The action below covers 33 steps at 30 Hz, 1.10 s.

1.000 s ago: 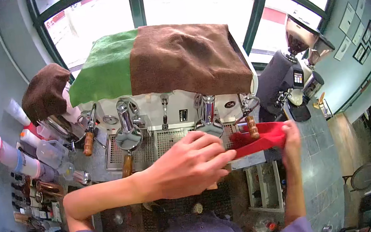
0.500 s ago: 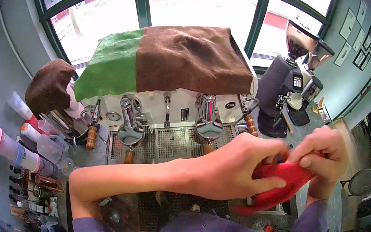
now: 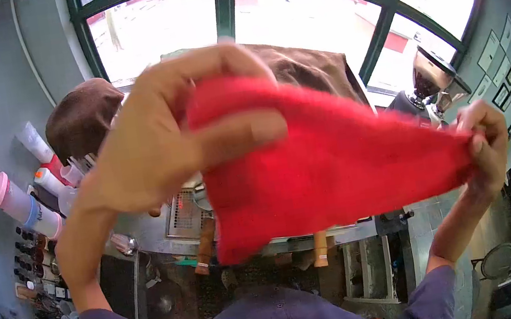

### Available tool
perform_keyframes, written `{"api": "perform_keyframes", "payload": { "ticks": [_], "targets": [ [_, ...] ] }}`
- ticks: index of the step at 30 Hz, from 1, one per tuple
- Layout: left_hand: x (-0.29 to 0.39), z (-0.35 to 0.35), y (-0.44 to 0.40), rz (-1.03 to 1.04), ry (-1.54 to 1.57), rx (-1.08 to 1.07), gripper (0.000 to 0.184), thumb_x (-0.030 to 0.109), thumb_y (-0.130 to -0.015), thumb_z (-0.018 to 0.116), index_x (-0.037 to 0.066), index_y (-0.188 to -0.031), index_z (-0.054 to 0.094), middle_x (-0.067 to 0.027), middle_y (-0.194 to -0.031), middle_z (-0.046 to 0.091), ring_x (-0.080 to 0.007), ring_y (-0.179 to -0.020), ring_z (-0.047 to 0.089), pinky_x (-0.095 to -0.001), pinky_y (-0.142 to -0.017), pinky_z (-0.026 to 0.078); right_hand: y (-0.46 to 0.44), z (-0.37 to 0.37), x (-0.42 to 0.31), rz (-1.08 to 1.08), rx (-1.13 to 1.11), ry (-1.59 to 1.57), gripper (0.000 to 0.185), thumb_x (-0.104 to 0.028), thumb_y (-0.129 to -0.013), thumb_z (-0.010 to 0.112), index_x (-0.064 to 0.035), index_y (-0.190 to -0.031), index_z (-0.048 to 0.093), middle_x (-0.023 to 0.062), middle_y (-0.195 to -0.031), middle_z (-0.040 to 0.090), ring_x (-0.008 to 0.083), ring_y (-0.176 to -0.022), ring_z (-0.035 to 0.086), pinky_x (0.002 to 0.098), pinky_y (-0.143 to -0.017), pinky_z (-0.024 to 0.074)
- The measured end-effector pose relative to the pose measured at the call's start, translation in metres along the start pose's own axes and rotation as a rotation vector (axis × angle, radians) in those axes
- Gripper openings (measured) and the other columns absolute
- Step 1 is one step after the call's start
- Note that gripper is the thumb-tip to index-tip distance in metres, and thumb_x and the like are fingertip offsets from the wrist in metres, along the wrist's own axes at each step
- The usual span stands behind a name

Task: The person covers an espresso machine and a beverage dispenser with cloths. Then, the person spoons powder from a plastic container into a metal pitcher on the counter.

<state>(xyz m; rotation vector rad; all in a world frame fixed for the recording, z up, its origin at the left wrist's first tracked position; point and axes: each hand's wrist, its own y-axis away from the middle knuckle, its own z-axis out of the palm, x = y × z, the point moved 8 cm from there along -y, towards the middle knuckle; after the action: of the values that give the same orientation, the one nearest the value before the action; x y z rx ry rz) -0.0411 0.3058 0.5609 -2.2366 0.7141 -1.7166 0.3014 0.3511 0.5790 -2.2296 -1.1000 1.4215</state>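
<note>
A red cloth [image 3: 327, 156] is stretched out between my two hands, in front of the counter. At its left end my left hand [image 3: 160, 133] grips the edge, thumb on the near side and fingers behind. My right hand [image 3: 484, 137] pinches the gathered right end of it. The cloth's lower left corner hangs loose. Behind it, much of an espresso machine is hidden; the brown cover [image 3: 321, 72] on top and part of the drip tray [image 3: 182, 215] show. Two wooden portafilter handles [image 3: 204, 248] stick out below the cloth.
Coffee grinders [image 3: 430, 79] stand to the right of the machine. On the left are pink-lidded containers [image 3: 20, 202], a brown-covered item [image 3: 83, 118] and several small bottles. A round stool [image 3: 500, 261] stands at the lower right, and a window [image 3: 308, 21] fills the back.
The red cloth was bunched between both hands at the right; now it is spread wide. My left hand has moved left and up, while my right hand has shifted slightly right.
</note>
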Motion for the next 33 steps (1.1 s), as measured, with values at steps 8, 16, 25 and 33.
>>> {"api": "perform_keyframes", "payload": {
  "ticks": [8,16,25,33],
  "targets": [
    [-0.002,-0.099,-0.041,0.264,0.138,0.278,0.044,0.021,-0.102,0.066,0.006,-0.143,0.057,-0.0078,-0.119,0.072,-0.0091,-0.082,0.067,-0.0252,-0.072,0.056,-0.08,0.029,-0.003,-0.083,0.316,-0.136,0.036,-0.032,-0.097,0.071,-0.0024,-0.117,0.067,0.0044,-0.097,0.068,0.0119,-0.085,0.064,0.0283,-0.079,0.0501],
    [-0.104,-0.172,-0.132,0.145,-0.326,0.438,0.036,0.014,-0.098,0.069,0.012,-0.134,0.065,-0.0113,-0.106,0.077,-0.0065,-0.066,0.065,-0.0218,-0.048,0.05,-0.219,0.084,0.093,-0.053,0.295,0.012,0.035,-0.02,-0.1,0.067,-0.0044,-0.131,0.068,0.0094,-0.104,0.072,0.0129,-0.089,0.068,0.0286,-0.079,0.0561],
    [-0.34,-0.232,-0.251,-0.055,-1.04,0.507,0.027,0.023,-0.091,0.071,0.012,-0.115,0.075,-0.0108,-0.097,0.078,-0.0293,-0.095,0.074,-0.0436,-0.087,0.057,-0.339,0.187,0.349,0.186,0.237,0.613,0.037,-0.019,-0.088,0.075,-0.0043,-0.121,0.071,0.0178,-0.093,0.075,0.0322,-0.09,0.074,0.0438,-0.082,0.0563],
    [-0.245,-0.137,-0.187,0.223,-0.796,0.181,0.052,0.037,-0.101,0.063,0.0,-0.137,0.061,-0.023,-0.136,0.064,-0.0362,-0.129,0.059,-0.0463,-0.108,0.047,-0.275,0.221,0.233,0.142,0.012,0.568,0.064,-0.045,-0.101,0.055,0.0027,-0.143,0.052,0.0261,-0.144,0.054,0.039,-0.135,0.052,0.0468,-0.113,0.0406]
  ]
}}
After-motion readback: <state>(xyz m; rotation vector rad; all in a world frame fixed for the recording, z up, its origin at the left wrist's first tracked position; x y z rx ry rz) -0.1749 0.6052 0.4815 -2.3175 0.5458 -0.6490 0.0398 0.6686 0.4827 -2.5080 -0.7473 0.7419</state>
